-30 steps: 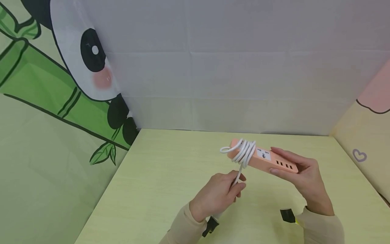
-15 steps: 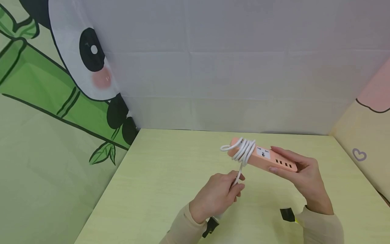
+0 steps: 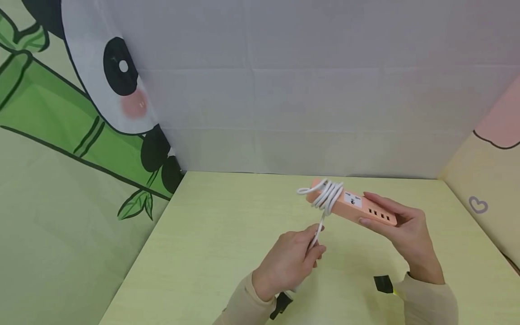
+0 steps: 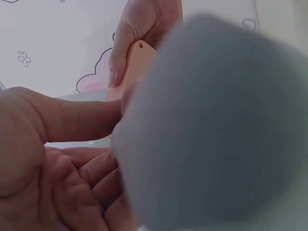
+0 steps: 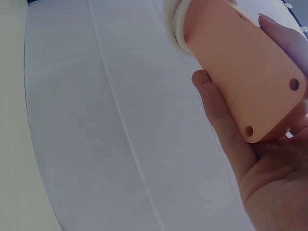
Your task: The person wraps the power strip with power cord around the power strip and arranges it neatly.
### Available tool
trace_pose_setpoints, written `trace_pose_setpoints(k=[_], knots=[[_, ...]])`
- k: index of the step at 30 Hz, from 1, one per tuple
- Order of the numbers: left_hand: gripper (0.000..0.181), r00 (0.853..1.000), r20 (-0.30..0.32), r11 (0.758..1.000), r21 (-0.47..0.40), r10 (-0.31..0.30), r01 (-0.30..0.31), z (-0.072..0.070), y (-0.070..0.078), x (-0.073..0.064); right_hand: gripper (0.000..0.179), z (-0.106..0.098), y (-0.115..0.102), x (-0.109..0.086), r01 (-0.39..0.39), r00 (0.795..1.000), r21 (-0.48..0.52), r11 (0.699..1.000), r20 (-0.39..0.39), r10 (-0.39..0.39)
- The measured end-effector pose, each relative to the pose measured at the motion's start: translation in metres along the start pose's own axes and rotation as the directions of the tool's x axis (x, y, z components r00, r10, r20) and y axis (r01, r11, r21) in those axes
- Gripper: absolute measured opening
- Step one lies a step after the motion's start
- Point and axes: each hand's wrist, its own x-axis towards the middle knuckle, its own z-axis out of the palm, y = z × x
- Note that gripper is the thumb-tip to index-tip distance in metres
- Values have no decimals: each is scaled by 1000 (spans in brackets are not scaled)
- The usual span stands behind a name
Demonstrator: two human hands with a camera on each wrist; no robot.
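A peach-coloured power strip (image 3: 360, 212), with a socket and several USB ports, is held above the table in my right hand (image 3: 410, 232). My thumb and fingers grip its right end from both sides; the right wrist view shows its underside (image 5: 240, 67). White cord (image 3: 328, 197) is wound several times round the strip's left end, and a loop sticks out leftward. From the coil a length of cord runs down into my left hand (image 3: 284, 259), which pinches it. In the left wrist view a large blurred pale object (image 4: 216, 130) beside that hand hides much; its kind is unclear.
Beneath the hands lies a pale yellow table (image 3: 215, 234). A plain whitish wall (image 3: 304, 99) stands behind it. A panel with a panda and bamboo (image 3: 61, 99) is at the left, and a pink and cream panel (image 3: 491, 180) at the right.
The strip's wound end has tipped up slightly and shifted a little right. The cord between coil and left hand looks a bit longer. Both hands keep their holds.
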Motion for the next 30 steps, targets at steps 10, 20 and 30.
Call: trace_pose_setpoints(k=[10, 20, 30], knots=[[7, 1000, -28, 999, 34, -13, 14, -3, 5, -2, 56, 0, 0, 1, 12, 1000, 11, 1000, 10, -12], [7, 998, -54, 999, 43, -14, 16, -4, 8, -4, 56, -2, 4, 2, -31, 999, -30, 999, -44, 30], [8, 996, -93, 1000, -11, -12, 11, -6, 10, -6, 56, -2, 6, 2, -42, 998, -48, 998, -39, 40]])
